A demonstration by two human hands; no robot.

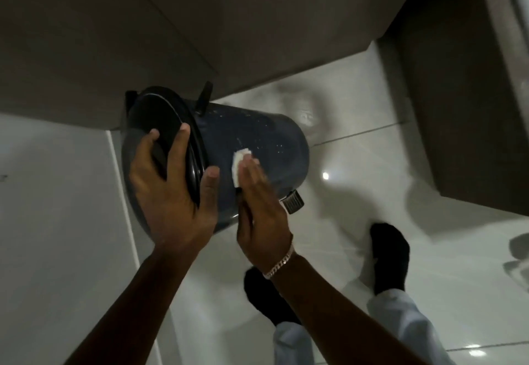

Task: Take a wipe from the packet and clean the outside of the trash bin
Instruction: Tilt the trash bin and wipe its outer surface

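A: Start at nine o'clock. What's there?

B: A pale wall panel [57,221], then the left hand [171,190]. Its fingers [179,147] are spread wide over the black lid [160,118] of the bin [257,135], thumb out toward three o'clock across the rim, palm clamped on the lid's lower edge.

A: And the bin?

B: Centre of the view, tipped so the lid faces nine o'clock and the base points to three. It's dark blue, speckled with pale spots. A black hinge tab [205,96] sticks up at its twelve o'clock, and a metal pedal [294,201] shows at its five o'clock.

A: The wipe?

B: White, folded small, flat on the bin's side just right of the lid rim. The wipe [239,165] sits under the right hand [262,221], whose fingers [252,170] are straight and pressed together, pinning it against the bin. The fingertips are blurred.

A: Anything on that wrist?

B: A chain bracelet [279,264].

A: Further right?

B: Two feet in black socks: the left sock [263,296] at six o'clock, partly behind the right forearm, the right sock [390,258] toward four. Pale trouser legs [406,324] below them. Glossy white floor [372,158] all round, a brown cabinet [143,35] at twelve o'clock, another [472,107] at two.
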